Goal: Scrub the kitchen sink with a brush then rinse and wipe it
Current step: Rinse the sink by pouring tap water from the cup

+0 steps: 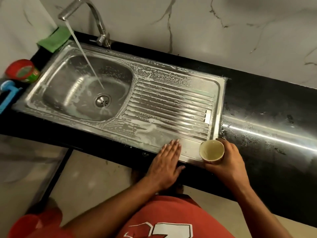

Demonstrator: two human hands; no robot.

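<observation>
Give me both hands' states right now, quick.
Left hand: open, fingers flat on the soapy sink edge.
Right hand: closed around a small cup.

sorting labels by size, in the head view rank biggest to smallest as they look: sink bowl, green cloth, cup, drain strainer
1. sink bowl
2. green cloth
3. cup, close to the cloth and nearest the camera, so unsure
4. drain strainer
</observation>
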